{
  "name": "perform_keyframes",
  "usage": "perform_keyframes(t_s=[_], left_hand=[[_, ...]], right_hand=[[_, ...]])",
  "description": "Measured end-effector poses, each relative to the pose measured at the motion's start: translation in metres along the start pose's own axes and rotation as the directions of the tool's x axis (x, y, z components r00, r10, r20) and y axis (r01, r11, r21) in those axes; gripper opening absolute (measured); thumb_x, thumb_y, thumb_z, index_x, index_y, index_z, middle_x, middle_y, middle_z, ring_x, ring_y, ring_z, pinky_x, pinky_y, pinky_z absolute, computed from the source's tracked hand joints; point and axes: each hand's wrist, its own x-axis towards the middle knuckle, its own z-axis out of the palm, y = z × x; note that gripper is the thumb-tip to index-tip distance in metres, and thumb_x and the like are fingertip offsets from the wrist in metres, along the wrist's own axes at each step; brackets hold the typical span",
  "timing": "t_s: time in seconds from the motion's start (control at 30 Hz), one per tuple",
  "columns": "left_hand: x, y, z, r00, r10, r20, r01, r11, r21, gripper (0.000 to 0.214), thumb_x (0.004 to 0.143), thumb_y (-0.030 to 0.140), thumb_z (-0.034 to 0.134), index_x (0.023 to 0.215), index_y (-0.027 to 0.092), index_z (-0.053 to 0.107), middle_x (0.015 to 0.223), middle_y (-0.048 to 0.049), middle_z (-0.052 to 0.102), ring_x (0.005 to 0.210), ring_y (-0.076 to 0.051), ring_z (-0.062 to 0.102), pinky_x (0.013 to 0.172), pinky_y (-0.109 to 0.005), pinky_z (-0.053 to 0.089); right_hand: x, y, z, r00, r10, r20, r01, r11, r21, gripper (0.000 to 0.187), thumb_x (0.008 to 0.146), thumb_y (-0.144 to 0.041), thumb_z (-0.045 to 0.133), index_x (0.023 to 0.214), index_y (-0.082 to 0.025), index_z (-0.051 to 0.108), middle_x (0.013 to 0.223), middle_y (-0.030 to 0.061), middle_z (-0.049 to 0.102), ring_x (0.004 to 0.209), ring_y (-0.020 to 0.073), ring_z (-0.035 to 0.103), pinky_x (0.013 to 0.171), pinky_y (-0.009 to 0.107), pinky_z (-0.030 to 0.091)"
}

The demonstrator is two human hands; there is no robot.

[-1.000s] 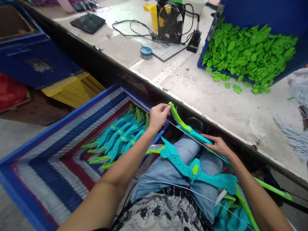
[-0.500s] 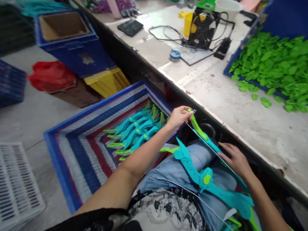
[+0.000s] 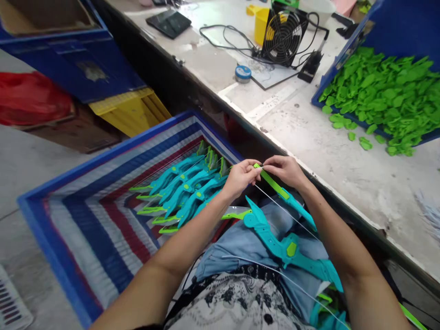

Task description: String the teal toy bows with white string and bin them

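My left hand is closed round the lime-green tip of a toy bow with a turquoise middle, held above my lap. Thumb and fingers of my right hand pinch together at the very end of that same tip; what lies between them is too small to make out. A white bowstring runs down from near my left hand. Across my thighs rests another turquoise toy bow with a green hexagon at its centre. Several more toy bows lie side by side in the lined bin to the left.
The blue bin with striped lining stands left of my legs. Along the right runs the worktable, bearing a black fan, a blue-lidded tin, and a tipped blue crate spilling green pieces. A yellow crate sits behind the bin.
My right hand has moved from the bow's turquoise part up to its green tip, meeting my left hand there. The view has shifted, and the left hand still grips the tip.
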Motion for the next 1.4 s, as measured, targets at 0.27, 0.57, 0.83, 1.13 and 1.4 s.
perform_keyframes(t_s=[0.27, 0.57, 0.83, 1.13, 1.4], left_hand=[[0.002, -0.007, 0.000, 0.998, -0.059, -0.017, 0.061, 0.968, 0.244, 0.021, 0.076, 0.033, 0.070, 0.085, 0.018, 0.057, 0.055, 0.0042, 0.058, 0.047, -0.010, 0.054, 0.048, -0.021, 0.044], [0.006, -0.022, 0.017, 0.924, 0.378, -0.056, -0.316, 0.837, 0.448, 0.015, 0.084, 0.021, 0.055, 0.092, 0.022, 0.067, 0.088, -0.0027, 0.065, 0.083, -0.015, 0.061, 0.078, -0.027, 0.048], [0.018, 0.005, 0.014, 0.979, -0.202, 0.014, 0.201, 0.964, -0.175, 0.026, 0.068, 0.042, 0.071, 0.073, 0.016, 0.071, 0.081, -0.0056, 0.067, 0.077, -0.017, 0.061, 0.071, -0.028, 0.048], [0.005, 0.017, 0.004, 0.932, 0.336, -0.136, -0.205, 0.798, 0.567, 0.005, 0.075, 0.018, 0.063, 0.072, 0.020, 0.067, 0.077, -0.0025, 0.067, 0.073, -0.015, 0.059, 0.070, -0.026, 0.045], [0.003, 0.017, 0.013, 0.992, 0.034, -0.123, -0.031, 0.999, 0.026, 0.033, 0.063, 0.042, 0.077, 0.077, 0.015, 0.066, 0.063, -0.0003, 0.063, 0.053, -0.013, 0.058, 0.046, -0.023, 0.048]], right_hand=[[0.003, -0.010, 0.001, 0.976, -0.216, 0.000, 0.204, 0.920, -0.335, 0.013, 0.086, -0.023, 0.054, 0.077, -0.017, 0.060, 0.079, 0.0046, 0.064, 0.071, 0.0146, 0.056, 0.067, 0.026, 0.042], [0.042, 0.023, -0.091, 0.692, -0.207, -0.691, -0.131, 0.906, -0.402, 0.012, 0.085, -0.024, 0.051, 0.074, -0.019, 0.055, 0.076, 0.0047, 0.061, 0.074, 0.0181, 0.057, 0.072, 0.033, 0.047], [-0.028, -0.038, 0.034, 0.809, -0.269, -0.523, 0.193, 0.962, -0.195, 0.013, 0.091, -0.025, 0.050, 0.081, -0.022, 0.058, 0.106, 0.0084, 0.061, 0.115, 0.0234, 0.055, 0.097, 0.042, 0.047], [-0.028, -0.004, 0.080, 0.788, -0.034, -0.615, 0.126, 0.986, 0.107, 0.012, 0.088, -0.024, 0.054, 0.079, -0.019, 0.060, 0.099, 0.0086, 0.058, 0.096, 0.0192, 0.059, 0.087, 0.036, 0.050], [-0.016, -0.018, 0.081, 0.650, 0.006, -0.760, 0.155, 0.978, 0.140, 0.013, 0.088, -0.025, 0.054, 0.078, -0.020, 0.061, 0.091, 0.0069, 0.060, 0.090, 0.0191, 0.059, 0.081, 0.035, 0.052]])
